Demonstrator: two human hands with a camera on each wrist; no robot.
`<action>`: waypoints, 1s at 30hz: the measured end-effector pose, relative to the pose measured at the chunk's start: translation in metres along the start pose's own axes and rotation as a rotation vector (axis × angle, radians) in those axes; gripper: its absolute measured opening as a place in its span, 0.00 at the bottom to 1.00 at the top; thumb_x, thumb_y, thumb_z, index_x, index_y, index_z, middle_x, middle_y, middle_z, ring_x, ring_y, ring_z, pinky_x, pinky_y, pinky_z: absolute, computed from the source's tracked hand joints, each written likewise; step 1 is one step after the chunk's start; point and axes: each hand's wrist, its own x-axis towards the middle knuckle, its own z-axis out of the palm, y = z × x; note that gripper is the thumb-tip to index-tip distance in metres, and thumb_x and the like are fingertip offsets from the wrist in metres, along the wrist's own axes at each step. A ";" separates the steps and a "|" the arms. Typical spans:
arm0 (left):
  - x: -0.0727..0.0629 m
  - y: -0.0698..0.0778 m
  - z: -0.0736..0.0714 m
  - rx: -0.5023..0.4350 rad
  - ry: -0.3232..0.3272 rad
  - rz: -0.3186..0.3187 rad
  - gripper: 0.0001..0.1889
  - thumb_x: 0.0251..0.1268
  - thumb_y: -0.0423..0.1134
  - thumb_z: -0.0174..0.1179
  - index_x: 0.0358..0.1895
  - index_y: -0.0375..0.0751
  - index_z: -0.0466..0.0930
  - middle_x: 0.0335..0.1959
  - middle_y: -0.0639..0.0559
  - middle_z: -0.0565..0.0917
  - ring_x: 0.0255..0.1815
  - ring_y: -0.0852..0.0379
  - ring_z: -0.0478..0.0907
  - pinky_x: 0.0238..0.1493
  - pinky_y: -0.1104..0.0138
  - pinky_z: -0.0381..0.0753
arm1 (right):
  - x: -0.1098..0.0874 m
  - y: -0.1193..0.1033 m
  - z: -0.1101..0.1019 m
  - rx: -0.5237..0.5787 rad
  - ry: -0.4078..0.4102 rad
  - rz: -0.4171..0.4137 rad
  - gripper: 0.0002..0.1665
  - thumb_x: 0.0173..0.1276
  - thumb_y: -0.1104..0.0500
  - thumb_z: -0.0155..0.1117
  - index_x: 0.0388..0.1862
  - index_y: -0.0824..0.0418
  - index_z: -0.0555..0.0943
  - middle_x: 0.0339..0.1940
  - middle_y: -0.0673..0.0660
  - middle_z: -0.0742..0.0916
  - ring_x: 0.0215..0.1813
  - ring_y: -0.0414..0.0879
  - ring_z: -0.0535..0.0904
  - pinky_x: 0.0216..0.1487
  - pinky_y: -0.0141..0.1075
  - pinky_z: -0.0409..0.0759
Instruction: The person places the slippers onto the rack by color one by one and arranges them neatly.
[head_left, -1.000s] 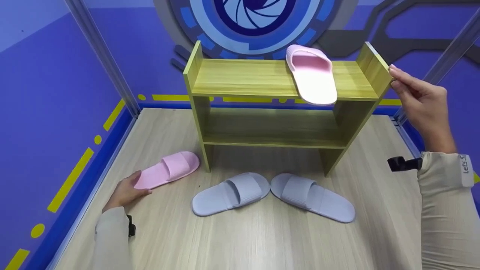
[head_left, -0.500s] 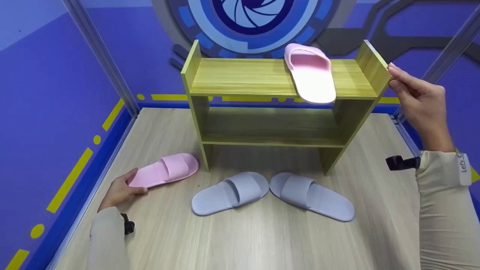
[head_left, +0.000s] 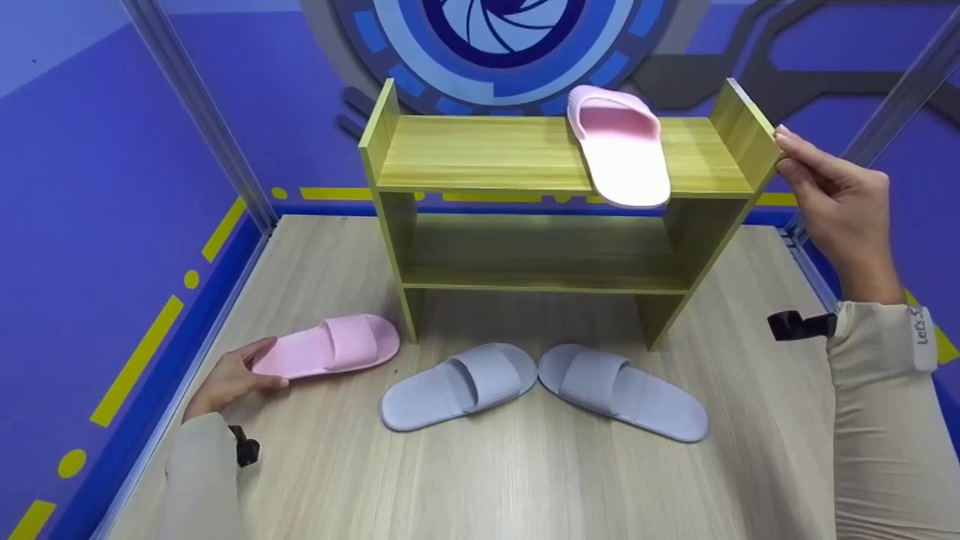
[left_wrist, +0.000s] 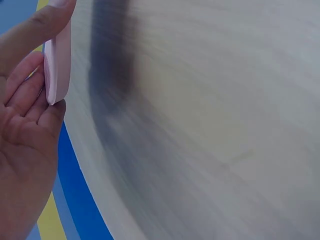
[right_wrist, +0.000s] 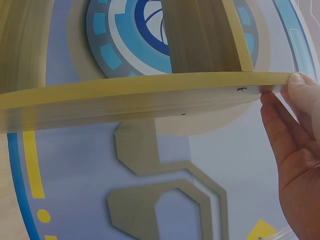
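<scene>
Held pink slipper (head_left: 322, 351): stood low, near the left foot of the rack (head_left: 480, 150), its heel end clamped between thumb and fingers of the left hand (head_left: 229, 381); apparently not yet shelved
Left grey slipper (head_left: 446, 391): lay on the floor (head_left: 480, 487), toe just beside its partner's, off the shelves
Shelved pink slipper (head_left: 628, 171): rested up top, heel jutting past the front edge, seemingly the finished half
Right grey slipper (head_left: 660, 405): lay likewise unshelved
Right hand (head_left: 844, 202): pinched the rack's right side panel
</scene>
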 end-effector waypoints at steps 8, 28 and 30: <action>-0.005 0.006 -0.005 0.044 -0.007 0.081 0.50 0.48 0.45 0.74 0.73 0.35 0.57 0.73 0.31 0.58 0.74 0.31 0.51 0.72 0.38 0.47 | 0.000 0.001 0.000 0.020 -0.006 -0.004 0.18 0.65 0.72 0.60 0.54 0.65 0.81 0.56 0.56 0.84 0.57 0.37 0.81 0.51 0.21 0.77; -0.008 0.025 -0.004 0.074 -0.107 0.166 0.44 0.49 0.46 0.73 0.71 0.38 0.64 0.71 0.33 0.64 0.70 0.34 0.59 0.70 0.38 0.57 | 0.000 -0.001 -0.001 0.058 -0.001 0.081 0.18 0.66 0.70 0.60 0.54 0.62 0.81 0.58 0.54 0.83 0.58 0.36 0.81 0.51 0.19 0.76; -0.008 0.029 -0.002 0.070 -0.115 0.171 0.44 0.49 0.45 0.73 0.71 0.38 0.64 0.71 0.34 0.64 0.70 0.35 0.60 0.70 0.39 0.57 | 0.000 0.000 -0.001 0.045 0.000 0.060 0.18 0.66 0.70 0.60 0.54 0.63 0.81 0.57 0.55 0.83 0.58 0.37 0.81 0.51 0.20 0.77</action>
